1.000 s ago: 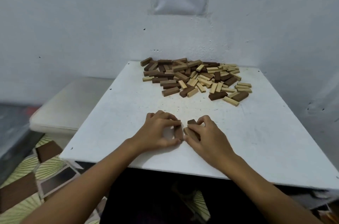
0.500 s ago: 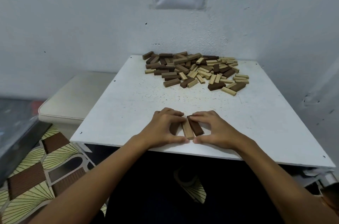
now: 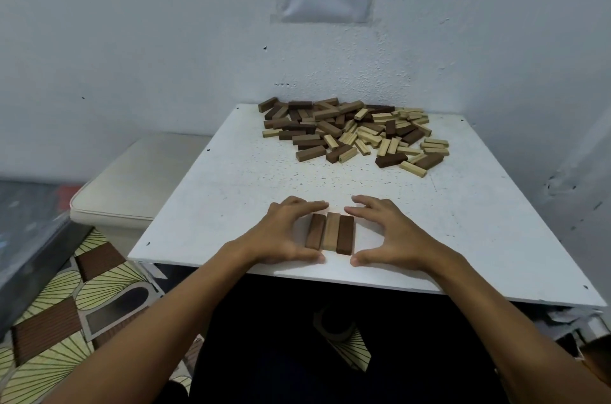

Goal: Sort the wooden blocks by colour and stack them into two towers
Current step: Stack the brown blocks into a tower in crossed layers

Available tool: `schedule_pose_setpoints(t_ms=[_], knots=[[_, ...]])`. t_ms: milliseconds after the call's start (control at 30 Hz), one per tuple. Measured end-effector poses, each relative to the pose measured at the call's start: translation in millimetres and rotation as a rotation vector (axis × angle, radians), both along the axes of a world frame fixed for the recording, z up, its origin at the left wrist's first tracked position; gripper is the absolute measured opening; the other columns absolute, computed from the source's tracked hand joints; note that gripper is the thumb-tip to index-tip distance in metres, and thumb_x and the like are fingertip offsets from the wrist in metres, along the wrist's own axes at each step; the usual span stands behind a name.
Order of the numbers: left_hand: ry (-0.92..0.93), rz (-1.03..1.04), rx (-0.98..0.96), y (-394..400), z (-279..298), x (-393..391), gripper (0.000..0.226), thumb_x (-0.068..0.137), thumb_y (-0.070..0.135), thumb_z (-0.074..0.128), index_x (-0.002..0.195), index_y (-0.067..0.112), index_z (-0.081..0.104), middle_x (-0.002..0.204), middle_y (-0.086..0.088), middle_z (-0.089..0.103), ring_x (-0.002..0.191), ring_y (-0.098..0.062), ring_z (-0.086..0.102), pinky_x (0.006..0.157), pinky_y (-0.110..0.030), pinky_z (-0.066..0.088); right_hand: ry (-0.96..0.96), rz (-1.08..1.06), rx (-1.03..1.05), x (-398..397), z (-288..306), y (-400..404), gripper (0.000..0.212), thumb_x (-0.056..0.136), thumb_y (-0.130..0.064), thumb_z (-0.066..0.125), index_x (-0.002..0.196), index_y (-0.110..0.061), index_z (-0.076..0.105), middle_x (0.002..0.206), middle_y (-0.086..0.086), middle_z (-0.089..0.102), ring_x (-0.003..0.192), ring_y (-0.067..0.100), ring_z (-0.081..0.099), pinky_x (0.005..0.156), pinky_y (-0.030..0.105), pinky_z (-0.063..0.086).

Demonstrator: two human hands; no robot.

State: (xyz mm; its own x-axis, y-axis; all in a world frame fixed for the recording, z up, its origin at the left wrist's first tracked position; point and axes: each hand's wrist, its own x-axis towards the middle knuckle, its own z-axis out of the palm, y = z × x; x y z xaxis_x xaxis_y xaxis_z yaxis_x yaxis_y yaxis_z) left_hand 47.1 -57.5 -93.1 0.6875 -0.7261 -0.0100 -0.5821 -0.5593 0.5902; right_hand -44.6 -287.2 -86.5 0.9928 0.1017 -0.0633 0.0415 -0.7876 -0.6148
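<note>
here, both hands, left hand (image 3: 281, 231) and right hand (image 3: 393, 233), flank three blocks (image 3: 330, 232) near the table (image 3: 231, 198) edge, fingers spread, seemingly released.

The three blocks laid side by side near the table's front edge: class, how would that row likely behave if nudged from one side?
The three blocks look like rigid wood, so they should not bend. Lying flat on the white table with square edges, they would probably slide, not roll or tip. Being loose and merely adjacent, they may separate or skew.
</note>
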Motion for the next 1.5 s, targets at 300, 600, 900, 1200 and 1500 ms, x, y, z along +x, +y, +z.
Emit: schedule_pose_setpoints(t_ms=[300,600,900,1200,1500], knots=[[0.039,-0.005,-0.158,-3.4,-3.6,-5.1,0.098,0.053,0.062,0.077,0.141,0.033,0.045,0.115,0.033,0.052,0.116,0.003,0.047,0.096,-0.015,0.036,-0.051,-0.057,0.113,6.1,-13.8,9.7,0.085,0.063,-0.048,0.084,0.139,-0.041,0.047,0.128,-0.009,0.046,0.122,0.01,0.044,0.107,0.038,0.038],[0.072,0.007,-0.177,-6.8,-7.9,0.1,0.085,0.054,0.057,0.08,0.131,0.048,0.044,0.12,0.017,0.06,0.114,0.004,0.049,0.094,-0.016,0.038,-0.056,-0.041,0.15,6.9,-14.4,8.8,0.082,0.066,-0.042,0.085,0.134,-0.054,0.041,0.125,-0.012,0.044,0.118,0.004,0.045,0.095,0.024,0.036],[0.122,0.003,-0.225,-8.4,-8.1,2.3,0.084,0.054,0.045,0.087,0.127,0.044,0.047,0.121,0.011,0.063,0.114,0.009,0.053,0.092,-0.009,0.039,-0.087,-0.025,0.151,10.4,-14.7,13.8,0.075,0.064,-0.039,0.081,0.122,-0.059,0.039,0.119,-0.015,0.045,0.117,0.004,0.047,0.099,0.028,0.043],[0.091,0.001,-0.224,-8.8,-7.5,1.4,0.076,0.049,0.055,0.081,0.119,0.041,0.055,0.117,0.015,0.06,0.11,0.008,0.054,0.093,-0.013,0.041,-0.114,-0.036,0.179,5.7,-15.7,12.2,0.084,0.064,-0.039,0.084,0.136,-0.049,0.042,0.121,-0.015,0.05,0.118,-0.002,0.05,0.099,0.023,0.042],[0.066,0.002,-0.222,-8.5,-6.6,0.1,0.071,0.049,0.057,0.079,0.114,0.049,0.054,0.116,0.008,0.06,0.112,-0.002,0.055,0.1,-0.031,0.045,-0.122,-0.043,0.174,5.1,-17.4,11.9,0.08,0.063,-0.039,0.083,0.134,-0.048,0.045,0.117,-0.018,0.049,0.114,-0.009,0.05,0.093,0.014,0.039]])
